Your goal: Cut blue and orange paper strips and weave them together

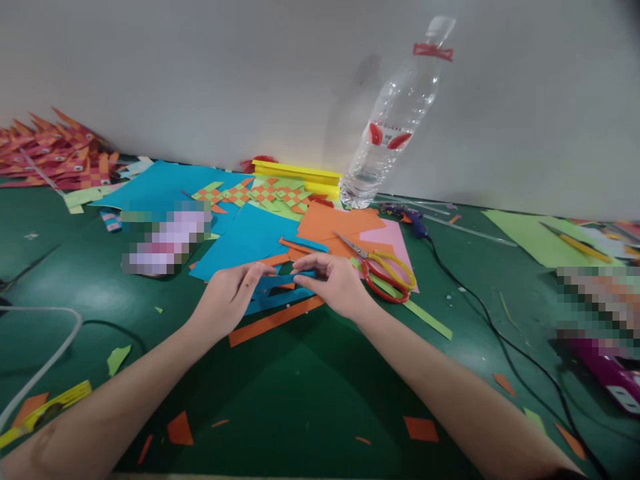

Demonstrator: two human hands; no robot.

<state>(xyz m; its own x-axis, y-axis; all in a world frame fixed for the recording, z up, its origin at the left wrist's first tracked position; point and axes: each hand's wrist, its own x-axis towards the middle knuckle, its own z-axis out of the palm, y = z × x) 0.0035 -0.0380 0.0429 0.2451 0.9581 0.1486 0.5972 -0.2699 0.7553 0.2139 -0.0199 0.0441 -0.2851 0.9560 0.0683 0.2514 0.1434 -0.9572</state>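
Both my hands meet over the middle of the green table, pinching a blue paper strip (277, 281) between them. My left hand (231, 293) is closed on the strip's left part. Thumb and fingers of my right hand (336, 283) are closed on its right end. Just beneath lie another blue strip (280, 301) and an orange paper strip (275, 321). Scissors with red and yellow handles (387, 272) rest to the right of my right hand, on orange and pink paper. Blue paper sheets (245, 240) spread out behind my hands.
A water bottle (387, 127) leans by the wall, near woven paper fish (270, 193). Red-orange woven fish (65, 153) pile up at far left. A glue gun (415, 220) trails a black cable rightward. A yellow cutter (55, 407) lies by my left forearm; paper scraps dot the table.
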